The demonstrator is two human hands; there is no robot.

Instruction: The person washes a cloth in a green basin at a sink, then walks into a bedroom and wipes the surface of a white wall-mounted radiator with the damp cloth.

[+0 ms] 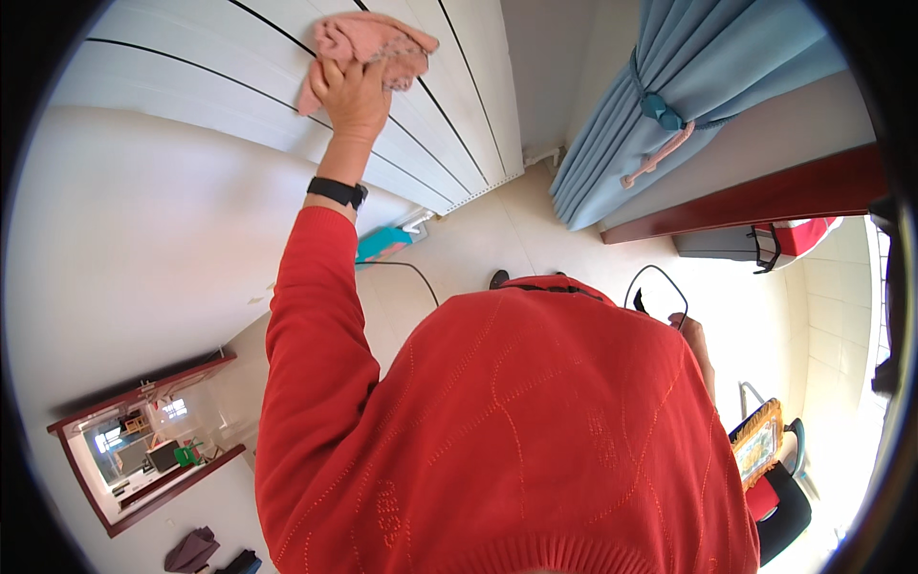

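My left hand (356,100) is pressed on a crumpled pink cloth (373,43) with a patterned patch. The fingers are bent into the cloth, which lies against a white slatted radiator (449,124) with dark gaps between its slats. My left arm, in a red sleeve with a black wristband (335,190), is stretched forward. By my right side hangs my right hand (692,340), partly hidden behind my red sweater. A thin black cord (660,270) loops beside it; whether the fingers hold anything is not visible.
Right of the radiator hangs a blue curtain (598,143) with a tieback (663,112). White pipes (418,222) and a teal package (384,244) are low by the wall. A framed mirror (143,440) is at left, a gold-framed picture (758,442) at right.
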